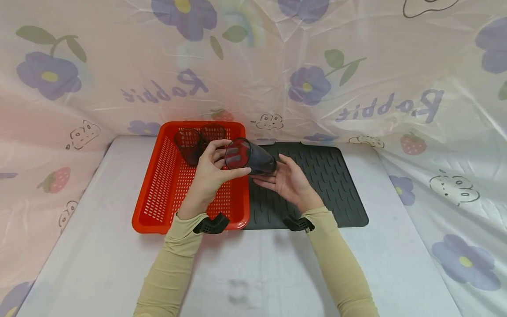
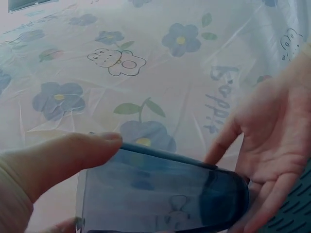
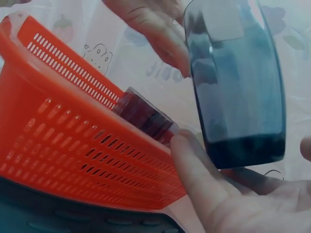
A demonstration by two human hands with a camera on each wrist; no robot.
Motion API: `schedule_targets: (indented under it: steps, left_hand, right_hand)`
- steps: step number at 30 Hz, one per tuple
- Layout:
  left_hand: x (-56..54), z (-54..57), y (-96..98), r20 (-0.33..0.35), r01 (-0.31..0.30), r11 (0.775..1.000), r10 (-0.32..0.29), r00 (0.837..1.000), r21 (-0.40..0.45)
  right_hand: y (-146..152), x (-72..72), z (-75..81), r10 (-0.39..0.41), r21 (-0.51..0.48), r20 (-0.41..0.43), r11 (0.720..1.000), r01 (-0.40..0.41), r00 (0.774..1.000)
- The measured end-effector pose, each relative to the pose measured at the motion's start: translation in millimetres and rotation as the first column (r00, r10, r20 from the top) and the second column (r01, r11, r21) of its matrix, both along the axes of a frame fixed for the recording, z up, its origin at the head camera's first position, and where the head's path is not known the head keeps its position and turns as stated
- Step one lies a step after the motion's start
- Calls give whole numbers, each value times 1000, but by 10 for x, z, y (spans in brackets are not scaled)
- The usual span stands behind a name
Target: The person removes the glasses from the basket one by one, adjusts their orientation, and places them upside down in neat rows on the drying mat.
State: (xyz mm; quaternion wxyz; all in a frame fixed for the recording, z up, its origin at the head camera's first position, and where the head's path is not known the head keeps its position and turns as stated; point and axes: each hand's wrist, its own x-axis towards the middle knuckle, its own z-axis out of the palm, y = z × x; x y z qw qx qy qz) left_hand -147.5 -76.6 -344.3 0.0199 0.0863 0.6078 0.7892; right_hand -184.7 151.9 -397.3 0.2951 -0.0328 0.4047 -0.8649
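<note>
A dark tinted drinking glass [image 1: 261,159] is held tilted above the right side of the red basket [image 1: 246,211] and the dark mat's left part. My left hand [image 1: 210,176] grips it near the rim, thumb on the near side and fingers on the far side. At the base end, my right hand [image 1: 293,181] touches the glass with extended fingers, its palm turned toward it. In the right wrist view those fingers [image 3: 199,179] lie under the thick base, with the thumb apart. Two more tinted glasses, one [image 1: 187,140] left of the other [image 1: 214,132], stand in the basket's far part.
A dark grey ridged drying mat [image 1: 328,189] lies right against the basket on the white-covered table [image 1: 253,273]. Behind and at both sides hangs a printed curtain [image 1: 253,83] with flowers and rabbits. Each wrist wears a black strap.
</note>
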Motion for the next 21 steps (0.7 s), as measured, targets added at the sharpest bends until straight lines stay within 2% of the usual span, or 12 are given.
schedule_targets:
  steps: [8,12,19,21]
  left_hand:
    - [-29,-26,-5,30,36,999,-37,999,28]
    - [-51,-32,-20,51,56,998,-58,997,28]
    - [-58,-48,-46,111,78,992,-67,992,-103]
    - [-60,-58,-55,115,95,990,-83,990,-105]
  right_hand:
    - [56,15,68,-51,27,41,998,50,998]
    - [63,27,117,-113,74,38,991,110,993]
    - [109,59,190,-229,185,-13,956,228,973]
    - [127,68,205,-244,206,-37,947,246,969]
